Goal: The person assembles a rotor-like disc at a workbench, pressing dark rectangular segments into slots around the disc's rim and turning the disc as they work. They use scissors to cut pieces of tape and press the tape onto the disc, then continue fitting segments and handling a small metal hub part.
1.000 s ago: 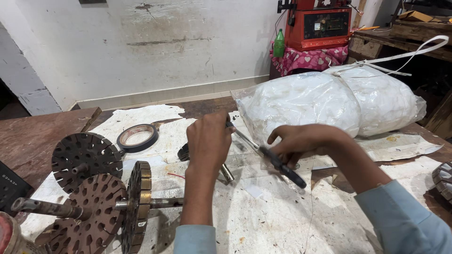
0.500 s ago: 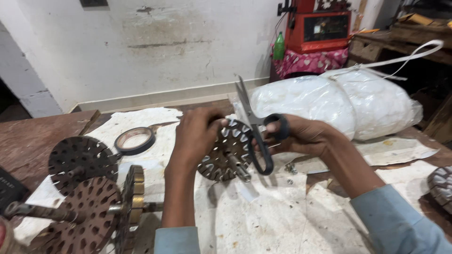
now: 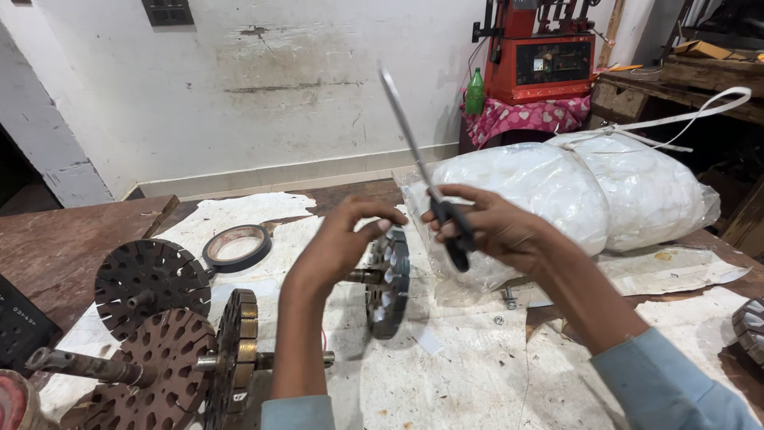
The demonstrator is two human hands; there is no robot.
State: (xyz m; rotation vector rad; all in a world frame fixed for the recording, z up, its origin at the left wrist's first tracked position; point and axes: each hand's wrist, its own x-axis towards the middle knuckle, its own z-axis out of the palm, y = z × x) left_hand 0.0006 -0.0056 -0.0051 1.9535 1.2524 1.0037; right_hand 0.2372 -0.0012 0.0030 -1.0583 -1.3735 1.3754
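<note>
A: Left hand (image 3: 338, 243)?
B: Fingers clenched on a round slotted metal rotor disc (image 3: 388, 280) with a short shaft, lifted above the paper-covered wooden desk (image 3: 95, 231).
A: Right hand (image 3: 497, 227)?
B: Fingers grasping black-handled steel scissors (image 3: 426, 179), blades up, just beside the disc.
A: Around?
B: Brown tape roll (image 3: 236, 246), rusty rotor stacks (image 3: 159, 342) left, white plastic-wrapped bundle (image 3: 605, 187) behind.

Head camera looks down, close, over the workbench (image 3: 79, 239).
</note>
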